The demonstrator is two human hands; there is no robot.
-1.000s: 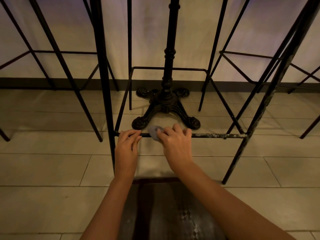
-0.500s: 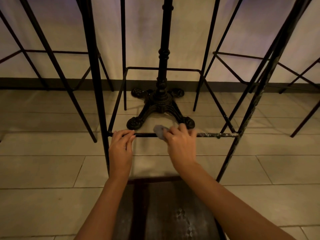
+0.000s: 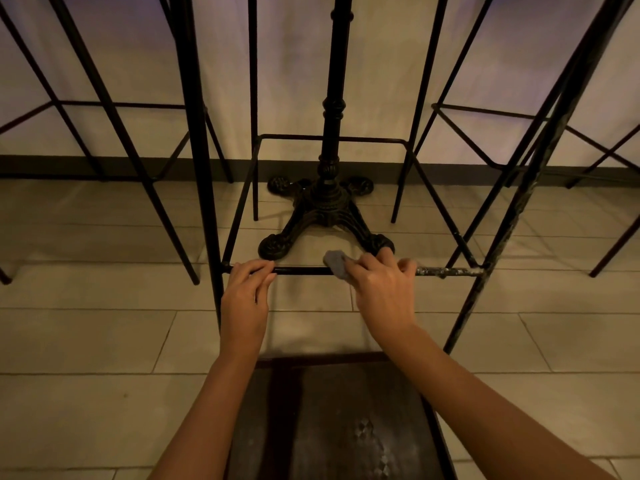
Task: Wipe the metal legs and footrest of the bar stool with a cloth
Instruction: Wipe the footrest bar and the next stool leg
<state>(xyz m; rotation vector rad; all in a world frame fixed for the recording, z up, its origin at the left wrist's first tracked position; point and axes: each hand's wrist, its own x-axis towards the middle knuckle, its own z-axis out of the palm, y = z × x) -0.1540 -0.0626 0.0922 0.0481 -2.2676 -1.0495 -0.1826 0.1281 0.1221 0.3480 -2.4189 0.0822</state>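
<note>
Hands on footrest (image 3: 301, 270): L (image 3: 246, 296) grips, R (image 3: 380, 289) w/ cloth (image 3: 335, 263).

The right hand (image 3: 382, 289) now sits farther right along the footrest (image 3: 301, 270) than a second ago, carrying the cloth (image 3: 336, 264) with it (the grey wad shows at the hand's left edge). The gap between it and the left hand (image 3: 245, 296) is wider, leaving a longer bare stretch of bar between them.
</note>
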